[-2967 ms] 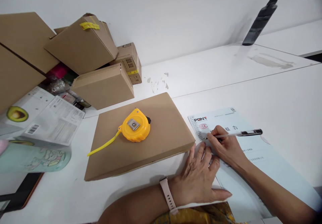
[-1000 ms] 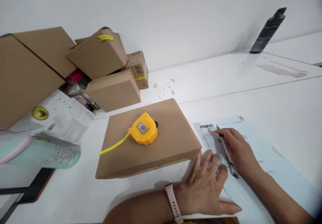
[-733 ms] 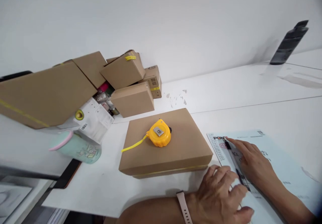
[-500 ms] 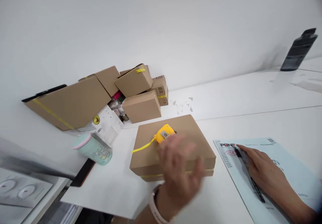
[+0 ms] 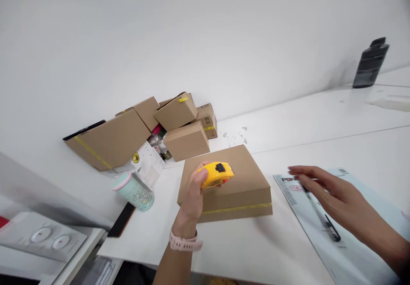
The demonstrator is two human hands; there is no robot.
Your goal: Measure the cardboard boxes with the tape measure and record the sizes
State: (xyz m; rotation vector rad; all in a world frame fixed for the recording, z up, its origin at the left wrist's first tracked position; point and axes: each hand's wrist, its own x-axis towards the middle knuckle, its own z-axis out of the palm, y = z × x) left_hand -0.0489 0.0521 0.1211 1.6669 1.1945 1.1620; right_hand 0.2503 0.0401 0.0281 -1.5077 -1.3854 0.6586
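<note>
My left hand (image 5: pixel 194 191), with a pale pink watch band at the wrist, grips a yellow tape measure (image 5: pixel 218 174) just above a closed cardboard box (image 5: pixel 238 191). Yellow tape runs along the box's front side. To the right, my right hand (image 5: pixel 333 191) hovers over a light blue printed pad (image 5: pixel 301 210), its fingers stretched out and slightly blurred. Beneath that hand, a black and clear pen (image 5: pixel 331 229) lies on the pad, partly covered by the palm. The hand holds nothing that I can see.
Several cardboard boxes (image 5: pixel 187 142) are stacked against the wall, beside a white carton (image 5: pixel 149 165). A mint tumbler (image 5: pixel 136 193) and a dark flat case (image 5: pixel 121 221) are at the table's left edge. A dark bottle (image 5: pixel 370 65) stands at the back right.
My left hand has picked the tape measure up off the box; its yellow blade no longer shows stretched out. My right hand has lifted off the pen and pad, with its fingers straightened.
</note>
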